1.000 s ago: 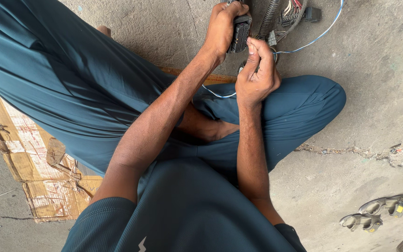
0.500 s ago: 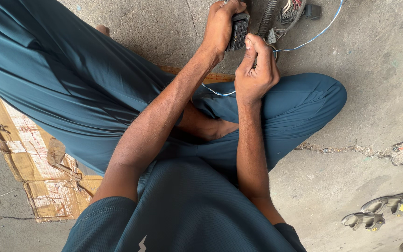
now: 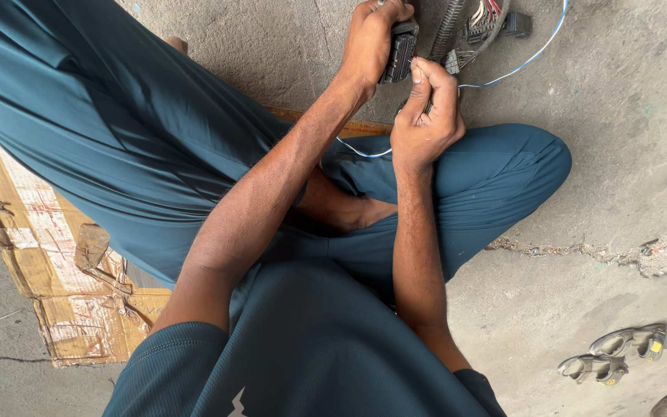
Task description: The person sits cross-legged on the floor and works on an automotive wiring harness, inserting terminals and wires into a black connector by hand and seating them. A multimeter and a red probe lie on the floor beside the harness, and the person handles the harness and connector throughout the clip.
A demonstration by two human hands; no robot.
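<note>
A person in a dark teal shirt and trousers sat cross-legged on flattened cardboard (image 3: 36,255) laid over a concrete floor (image 3: 627,154), seen from above the chest. Both bare forearms reached forward over the folded legs. The right hand (image 3: 426,116) was curled into a loose fist, thumb up, its fingertips pinching something small that could not be made out, just beside a thin blue wire (image 3: 530,58). Slightly farther out, the left hand (image 3: 368,42) was wrapped firmly around a black rectangular connector (image 3: 400,52), held upright between the two hands, with the right thumb touching its side. Beyond the connector lay a bundle of ribbed black tubing and coloured wires (image 3: 472,23) at the top edge. The blue wire looped away to the right. Well apart, at the lower right, a pair of sandals (image 3: 619,355) rested on the floor.
</note>
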